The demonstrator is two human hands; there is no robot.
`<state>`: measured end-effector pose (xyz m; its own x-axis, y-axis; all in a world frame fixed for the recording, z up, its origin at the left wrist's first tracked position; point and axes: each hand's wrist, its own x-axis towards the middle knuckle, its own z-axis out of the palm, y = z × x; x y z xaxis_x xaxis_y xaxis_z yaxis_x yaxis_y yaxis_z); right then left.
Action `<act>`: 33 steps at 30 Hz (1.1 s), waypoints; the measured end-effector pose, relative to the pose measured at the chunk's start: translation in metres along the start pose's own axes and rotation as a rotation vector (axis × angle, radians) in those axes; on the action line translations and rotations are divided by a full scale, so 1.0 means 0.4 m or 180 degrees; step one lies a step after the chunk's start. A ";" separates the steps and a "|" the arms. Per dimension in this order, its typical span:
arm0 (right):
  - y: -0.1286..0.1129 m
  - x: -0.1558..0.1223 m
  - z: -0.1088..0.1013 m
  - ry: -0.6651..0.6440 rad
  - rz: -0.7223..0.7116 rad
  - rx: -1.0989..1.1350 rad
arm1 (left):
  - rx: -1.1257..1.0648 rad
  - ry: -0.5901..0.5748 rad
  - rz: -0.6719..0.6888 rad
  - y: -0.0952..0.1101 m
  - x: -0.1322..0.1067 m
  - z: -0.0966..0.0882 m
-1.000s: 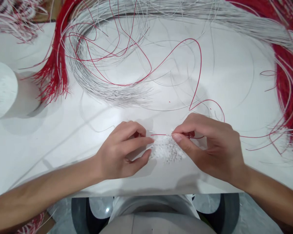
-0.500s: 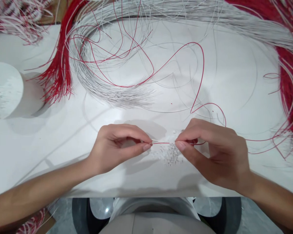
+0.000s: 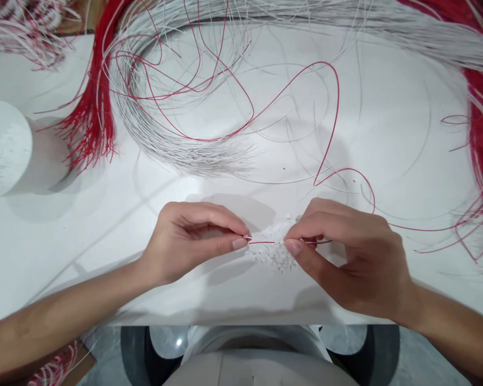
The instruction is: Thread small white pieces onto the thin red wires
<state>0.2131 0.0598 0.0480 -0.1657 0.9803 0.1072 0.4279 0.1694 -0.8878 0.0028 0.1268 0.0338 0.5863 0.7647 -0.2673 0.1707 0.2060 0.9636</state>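
Note:
My left hand (image 3: 195, 244) is closed in a pinch, thumb against forefinger, at the end of a thin red wire (image 3: 262, 243). A short white strand shows at the same fingertips, just above the red one. Across a small gap, my right hand (image 3: 350, 257) pinches the red wire too, and its length runs on behind the fingers to the right. A tiny white piece (image 3: 279, 242) sits on the wire beside my right fingertips; its exact kind is too small to tell. Beneath the wire lies a loose heap of small white pieces (image 3: 277, 261) on the white table (image 3: 225, 300).
A bundle of white wires (image 3: 173, 147) curves across the back. Red wire bundles (image 3: 104, 107) lie at left and right, with loose red strands looping between. A white cylindrical container (image 3: 50, 155) stands at the left. Red-and-white wire bunches (image 3: 32, 29) fill the far left corner.
My right hand has shifted slightly left, narrowing the gap between my fingertips. The wire between them sits a little lower in view. Both pinches stay closed.

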 end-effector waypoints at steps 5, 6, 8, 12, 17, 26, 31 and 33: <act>0.000 0.000 -0.001 -0.0003 0.0006 -0.0060 | 0.0095 -0.0042 0.0105 -0.001 0.002 0.000; -0.001 0.000 -0.001 -0.0008 0.0011 -0.0070 | 0.0120 -0.0049 0.0117 -0.001 0.003 0.000; -0.001 0.001 -0.001 -0.0011 0.0015 -0.0075 | 0.0147 -0.0053 0.0118 -0.001 0.003 -0.001; -0.002 0.001 -0.001 -0.0017 0.0020 -0.0077 | 0.0161 -0.0075 0.0145 0.000 0.005 -0.002; -0.001 0.000 -0.002 -0.0079 0.0007 -0.0078 | 0.0225 -0.0090 0.0275 0.000 0.008 -0.002; -0.002 0.000 -0.002 -0.0096 0.0044 -0.0139 | 0.0346 -0.0086 0.0280 0.003 0.007 0.000; -0.001 0.000 -0.002 -0.0087 0.0022 -0.0170 | 0.0470 -0.0119 0.0397 0.005 0.009 -0.001; -0.001 0.000 -0.003 -0.0086 0.0009 -0.0182 | 0.0521 -0.0150 0.0441 0.005 0.010 -0.002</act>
<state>0.2140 0.0598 0.0488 -0.1879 0.9779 0.0918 0.4784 0.1728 -0.8610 0.0049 0.1306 0.0349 0.6487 0.7487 -0.1363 0.2099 -0.0039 0.9777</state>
